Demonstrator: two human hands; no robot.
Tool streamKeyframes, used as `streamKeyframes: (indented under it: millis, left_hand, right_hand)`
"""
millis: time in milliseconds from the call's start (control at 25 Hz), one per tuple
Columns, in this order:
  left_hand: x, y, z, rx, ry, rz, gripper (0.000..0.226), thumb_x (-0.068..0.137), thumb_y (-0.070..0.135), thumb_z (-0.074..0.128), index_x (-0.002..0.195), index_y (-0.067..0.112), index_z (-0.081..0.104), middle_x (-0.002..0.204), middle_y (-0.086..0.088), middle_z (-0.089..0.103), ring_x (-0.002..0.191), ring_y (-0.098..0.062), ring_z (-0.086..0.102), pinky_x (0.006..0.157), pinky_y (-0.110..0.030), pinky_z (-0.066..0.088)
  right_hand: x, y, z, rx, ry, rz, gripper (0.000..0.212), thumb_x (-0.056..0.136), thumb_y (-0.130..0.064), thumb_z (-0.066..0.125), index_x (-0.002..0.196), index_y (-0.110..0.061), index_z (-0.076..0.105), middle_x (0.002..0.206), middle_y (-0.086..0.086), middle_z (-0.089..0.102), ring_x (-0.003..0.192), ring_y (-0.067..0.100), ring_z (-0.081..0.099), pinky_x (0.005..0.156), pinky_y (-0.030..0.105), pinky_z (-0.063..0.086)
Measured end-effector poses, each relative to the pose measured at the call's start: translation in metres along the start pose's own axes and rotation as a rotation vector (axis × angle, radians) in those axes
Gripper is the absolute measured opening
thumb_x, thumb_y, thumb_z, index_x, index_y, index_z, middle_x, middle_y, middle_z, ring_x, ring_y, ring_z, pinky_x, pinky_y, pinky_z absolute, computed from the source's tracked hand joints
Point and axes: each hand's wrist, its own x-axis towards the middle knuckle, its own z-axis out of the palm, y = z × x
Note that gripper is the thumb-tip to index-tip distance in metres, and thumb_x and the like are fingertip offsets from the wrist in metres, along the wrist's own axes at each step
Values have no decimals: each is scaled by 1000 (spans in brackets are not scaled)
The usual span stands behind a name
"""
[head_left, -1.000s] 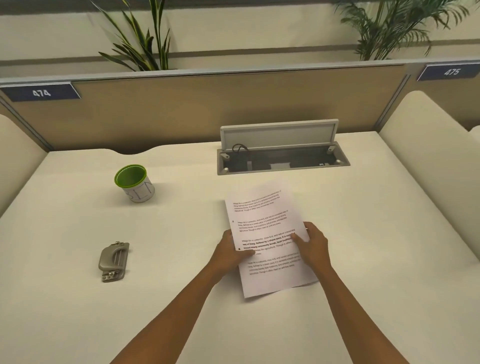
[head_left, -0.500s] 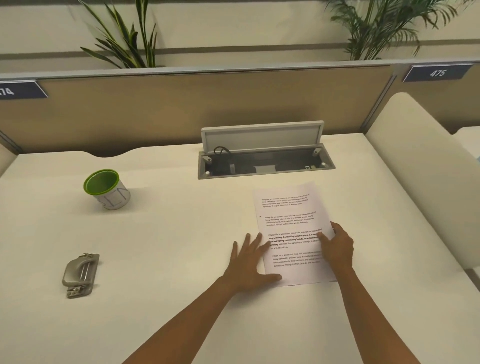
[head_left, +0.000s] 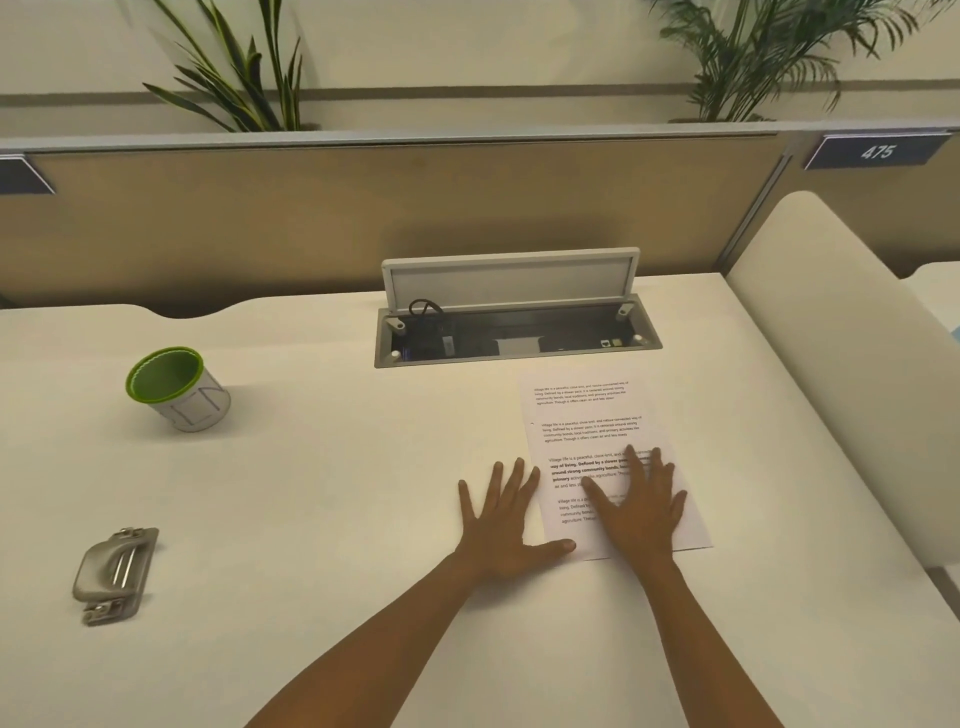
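– Paper position, please?

– The sheet of paper (head_left: 589, 415) lies flat on the surface (head_left: 311, 493) at about 2 o'clock from the centre of my view. Its far edge stops just short of the open cable hatch (head_left: 514, 338) at 12 o'clock.

– And your hands?

– My right hand (head_left: 641, 506) lies palm-down on the near half of the sheet, fingers straight and spread. My left hand (head_left: 506, 525) is flat on the bare surface at the sheet's 9 o'clock, fingers spread too, with the thumb stretched out to touch the near left corner. Both forearms reach in low from 6 o'clock.

– How will you settle the sheet well?

– I judge light, even pressure is right. I let the right palm pin the page, use the left thumb as a stop, and slide rather than lift so nothing creases. The hole punch (head_left: 117, 571) sits at 8 o'clock, well apart, and the green-rimmed cup (head_left: 176, 387) at 10 o'clock.
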Motion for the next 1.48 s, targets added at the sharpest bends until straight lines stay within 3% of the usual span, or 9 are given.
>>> streamKeyframes:
  millis: [240,920,1000,1120,1160,1240,1320,1480]
  left_hand:
    - [2,-4,-8,-52,-84,13,112,80,80,53,159,33,-11,164,16,-27,148,-11,-35,110,-60,-32]
    - [-11,-10,-23,-286,-109,46,98,89,62,60,161,34,0,168,20,-11,150,-1,-24,116,-51,-29]
    - [-18,-15,-26,-364,-98,71,93,91,57,61,161,34,3,168,22,-5,149,6,-21,119,-45,-26]
    - [-31,-28,-34,-484,-77,89,83,95,48,61,159,37,10,159,30,6,129,33,-19,120,-28,-18]
    - [-37,-34,-37,-480,-43,96,80,97,44,61,159,37,12,159,28,10,131,32,-14,121,-26,-13]
    - [-50,-46,-41,-458,87,101,73,99,34,60,159,31,18,165,17,19,150,9,3,125,-30,-5]
    - [-65,-63,-45,-475,231,70,69,99,25,60,158,27,24,164,12,27,155,-8,14,127,-36,0]
    - [-102,-111,-50,-459,375,-29,65,98,19,61,156,23,29,161,8,34,154,-14,20,126,-41,3]
  right_hand:
    - [30,21,-18,0,25,36,89,86,-62,62,157,-22,25,169,8,9,157,29,0,124,54,-3]
    - [46,26,-34,-27,14,1,85,88,-57,63,157,-27,23,169,4,10,156,30,-4,123,58,-5]
    - [44,20,-37,-3,46,-36,84,89,-56,62,158,-27,22,169,4,10,156,30,-4,122,58,-5]
    - [33,-1,-32,88,83,-121,79,92,-50,62,157,-22,27,169,5,13,157,31,2,123,55,-2]
    - [26,-11,-27,122,96,-155,75,93,-45,63,156,-20,30,168,7,17,156,31,6,123,54,1]
    - [9,-35,-11,189,115,-223,68,94,-37,65,152,-15,37,165,10,25,155,33,13,125,54,9]
    - [-10,-59,10,232,97,-282,62,95,-30,65,149,-12,41,162,12,32,154,33,19,124,53,15]
    - [-54,-102,55,250,-33,-375,59,96,-26,64,148,-12,42,162,10,33,154,30,20,124,47,16]
